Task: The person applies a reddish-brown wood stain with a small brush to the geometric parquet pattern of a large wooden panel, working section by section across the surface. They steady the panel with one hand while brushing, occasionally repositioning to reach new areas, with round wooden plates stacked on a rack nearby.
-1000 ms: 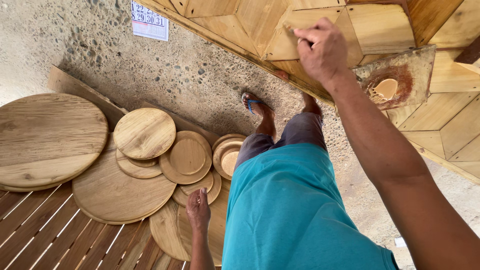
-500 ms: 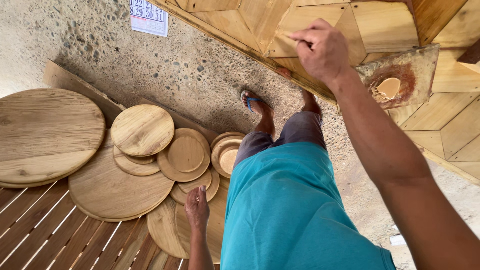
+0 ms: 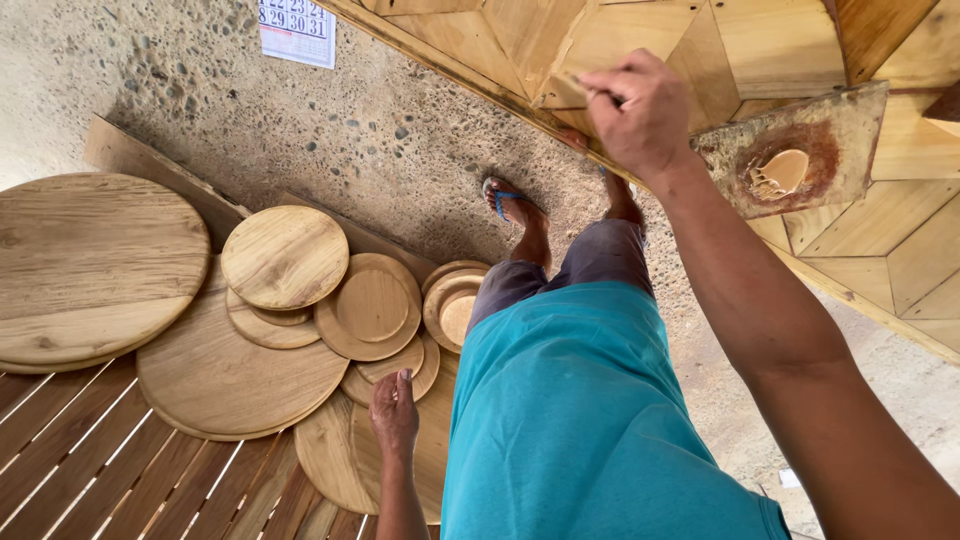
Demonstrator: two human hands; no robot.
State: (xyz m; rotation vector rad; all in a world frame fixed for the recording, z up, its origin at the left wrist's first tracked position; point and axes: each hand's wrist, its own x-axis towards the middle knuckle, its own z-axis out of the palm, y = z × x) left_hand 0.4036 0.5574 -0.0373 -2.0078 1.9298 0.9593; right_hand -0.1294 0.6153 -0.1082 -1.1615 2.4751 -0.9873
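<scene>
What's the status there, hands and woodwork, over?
Right hand pinching a small tool against the wooden panel. Left hand resting on the stacked wooden discs. Nothing between hand and panel.

Soft, even daylight fills the scene, with faint shadows under the stacked wooden discs. Focus is sharp; wide-angle stretch bends the edges, no glare.

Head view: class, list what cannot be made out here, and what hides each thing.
- Whatever the right hand grips against the wooden panel: covered by its fingers.
- Lower wooden discs: overlapped by upper discs.
- Disc under the left hand: partly behind the teal shirt.
- Wall calendar: cut by the top edge.
</scene>
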